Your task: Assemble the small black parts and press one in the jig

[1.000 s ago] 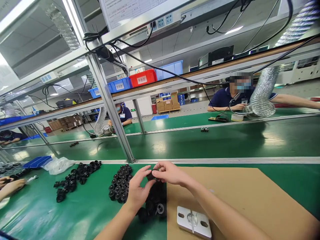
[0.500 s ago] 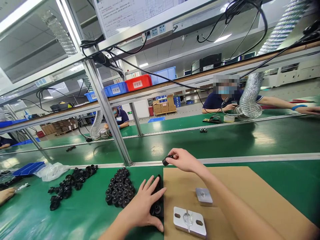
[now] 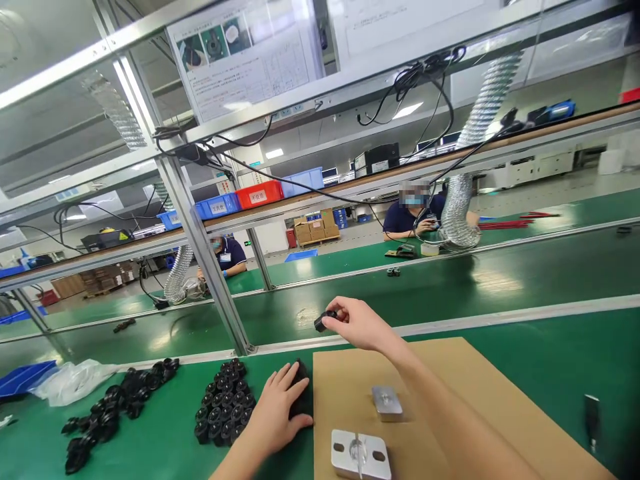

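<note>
My right hand (image 3: 356, 321) pinches a small black cylindrical part (image 3: 321, 323) between thumb and fingertips, in the air near the bench's metal edge strip. My left hand (image 3: 281, 404) lies with stretched fingers over some black parts (image 3: 300, 395), along the left edge of a brown cardboard sheet (image 3: 430, 413); the palm hides most of them. Left of that hand stand several black round parts (image 3: 225, 403) in tight rows. On the cardboard are a silver metal block (image 3: 367, 460) with a round recess and two slots, and a smaller silver block (image 3: 387, 403).
Loose black parts (image 3: 113, 407) spread over the green bench at left, beside a clear plastic bag (image 3: 75, 381) and a blue tray (image 3: 25, 377). A metal post (image 3: 213, 280) rises behind the rows. A black-handled object (image 3: 592, 421) lies at right. Co-workers (image 3: 407, 217) sit across.
The camera view has shifted, showing more of the right side. My left hand's fingers have drawn closer together over the black parts. My right hand still holds the small black part.
</note>
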The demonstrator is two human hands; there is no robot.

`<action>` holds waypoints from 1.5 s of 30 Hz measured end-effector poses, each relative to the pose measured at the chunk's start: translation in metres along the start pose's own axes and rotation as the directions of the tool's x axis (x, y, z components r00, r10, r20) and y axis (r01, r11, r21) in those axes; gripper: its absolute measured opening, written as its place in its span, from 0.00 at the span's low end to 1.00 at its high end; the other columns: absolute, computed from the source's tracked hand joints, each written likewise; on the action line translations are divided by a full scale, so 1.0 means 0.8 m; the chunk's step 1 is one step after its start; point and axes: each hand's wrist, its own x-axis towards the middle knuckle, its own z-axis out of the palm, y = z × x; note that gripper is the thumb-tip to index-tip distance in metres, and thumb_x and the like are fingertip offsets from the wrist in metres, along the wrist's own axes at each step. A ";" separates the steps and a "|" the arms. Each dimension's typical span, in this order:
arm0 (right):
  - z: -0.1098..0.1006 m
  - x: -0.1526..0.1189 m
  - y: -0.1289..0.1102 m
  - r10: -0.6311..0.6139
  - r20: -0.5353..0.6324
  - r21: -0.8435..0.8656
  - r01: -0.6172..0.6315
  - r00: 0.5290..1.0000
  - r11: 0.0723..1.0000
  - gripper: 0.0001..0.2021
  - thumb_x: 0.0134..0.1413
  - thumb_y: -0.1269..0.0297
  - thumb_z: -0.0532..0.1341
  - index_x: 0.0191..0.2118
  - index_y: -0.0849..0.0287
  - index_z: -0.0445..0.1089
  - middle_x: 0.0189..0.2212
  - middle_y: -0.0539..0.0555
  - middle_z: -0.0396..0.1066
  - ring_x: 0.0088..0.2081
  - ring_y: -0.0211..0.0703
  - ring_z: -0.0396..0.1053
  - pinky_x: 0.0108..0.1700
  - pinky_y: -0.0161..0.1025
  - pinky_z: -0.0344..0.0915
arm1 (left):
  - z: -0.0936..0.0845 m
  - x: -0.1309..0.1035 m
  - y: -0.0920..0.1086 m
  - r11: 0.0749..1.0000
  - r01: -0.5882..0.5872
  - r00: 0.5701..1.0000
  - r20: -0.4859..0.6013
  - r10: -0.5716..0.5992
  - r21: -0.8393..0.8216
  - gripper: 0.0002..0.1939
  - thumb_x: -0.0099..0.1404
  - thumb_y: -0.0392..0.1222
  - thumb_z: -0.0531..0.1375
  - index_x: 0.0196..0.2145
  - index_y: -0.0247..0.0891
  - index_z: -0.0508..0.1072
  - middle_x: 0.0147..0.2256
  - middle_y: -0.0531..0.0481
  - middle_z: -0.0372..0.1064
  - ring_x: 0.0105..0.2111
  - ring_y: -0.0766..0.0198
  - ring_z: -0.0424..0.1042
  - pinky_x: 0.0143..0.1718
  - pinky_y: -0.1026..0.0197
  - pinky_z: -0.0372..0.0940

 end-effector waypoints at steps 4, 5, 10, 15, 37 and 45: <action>-0.016 -0.020 0.013 -0.022 -0.063 -0.019 0.021 0.998 1.000 0.12 0.60 0.54 0.64 0.42 0.56 0.75 0.28 0.49 0.72 0.28 0.41 0.65 0.28 0.37 0.57 | -0.002 0.019 -0.009 0.999 0.019 0.999 -0.034 -0.018 0.031 0.37 0.61 0.48 0.72 0.66 0.46 0.70 0.72 0.38 0.53 0.72 0.36 0.53 0.71 0.29 0.51; -0.019 -0.024 0.027 -0.015 -0.068 -0.045 0.012 0.998 0.999 0.11 0.59 0.54 0.64 0.42 0.56 0.75 0.27 0.49 0.72 0.28 0.42 0.65 0.29 0.37 0.56 | -0.004 0.021 -0.010 0.999 0.012 0.999 -0.052 -0.009 0.046 0.36 0.61 0.49 0.73 0.65 0.45 0.71 0.72 0.37 0.54 0.72 0.34 0.52 0.71 0.26 0.48; -0.039 -0.055 0.134 0.120 -0.057 -0.088 -0.124 0.991 0.988 0.11 0.53 0.56 0.66 0.35 0.59 0.75 0.21 0.48 0.66 0.25 0.41 0.61 0.28 0.37 0.52 | -0.016 0.006 0.013 0.971 -0.236 0.958 -0.177 0.226 -0.037 0.38 0.60 0.56 0.73 0.65 0.47 0.70 0.73 0.37 0.52 0.73 0.31 0.46 0.72 0.24 0.37; -0.053 -0.092 0.213 0.211 -0.015 -0.044 -0.211 0.977 0.976 0.17 0.61 0.52 0.59 0.41 0.62 0.77 0.26 0.52 0.72 0.29 0.45 0.69 0.31 0.37 0.61 | 0.007 -0.011 0.065 0.806 -0.358 0.864 0.161 0.477 -0.471 0.53 0.55 0.46 0.76 0.72 0.53 0.56 0.66 0.41 0.62 0.65 0.40 0.63 0.69 0.40 0.60; -0.022 -0.100 0.216 0.247 -0.019 0.001 -0.247 0.969 0.969 0.20 0.68 0.48 0.57 0.49 0.61 0.73 0.42 0.60 0.79 0.43 0.53 0.77 0.46 0.47 0.73 | 0.083 -0.003 0.082 0.683 -0.173 0.984 -0.097 0.148 -0.710 0.33 0.65 0.40 0.66 0.66 0.45 0.66 0.60 0.39 0.71 0.58 0.45 0.72 0.63 0.43 0.68; 0.021 -0.129 0.139 0.120 0.117 0.082 -0.130 0.986 0.988 0.19 0.72 0.49 0.56 0.56 0.56 0.72 0.47 0.59 0.77 0.44 0.50 0.76 0.43 0.43 0.74 | 0.078 0.001 0.080 0.666 -0.158 0.987 -0.109 0.115 -0.729 0.31 0.65 0.36 0.64 0.65 0.44 0.65 0.57 0.40 0.72 0.57 0.48 0.73 0.62 0.46 0.69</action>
